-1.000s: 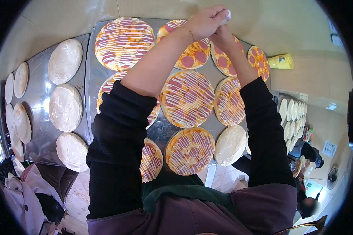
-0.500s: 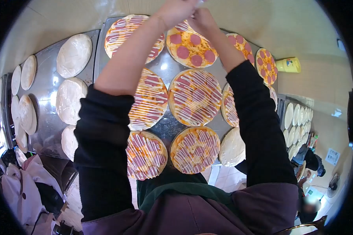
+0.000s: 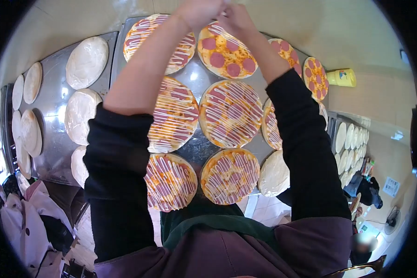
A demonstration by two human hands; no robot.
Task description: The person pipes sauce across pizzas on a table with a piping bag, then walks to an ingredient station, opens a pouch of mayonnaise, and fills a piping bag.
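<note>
My left hand (image 3: 203, 13) and my right hand (image 3: 236, 21) are close together at the top edge of the view, fingers curled in. What they grip is hidden. Below them lies a pizza (image 3: 228, 58) with round sausage slices and grated cheese, and white sauce lines cross its upper part. White stripes also cover the middle pizza (image 3: 230, 113), the pizza beneath my left forearm (image 3: 175, 116), the upper left pizza (image 3: 146, 37) and two front pizzas, left (image 3: 171, 183) and centre (image 3: 230, 176). Right of my right forearm, another sausage pizza (image 3: 286, 52) has no stripes showing.
Pale dough bases (image 3: 87, 62) stand on the metal table (image 3: 55, 106) at left. One plain base (image 3: 274, 173) sits at the front right. A yellow cup (image 3: 342, 78) lies beside the far right pizza (image 3: 315, 78). More bases (image 3: 352, 139) and a person (image 3: 363, 245) appear at right.
Both hands have shifted slightly while staying close together above the same sausage pizza. My left forearm has moved a little to the left.
</note>
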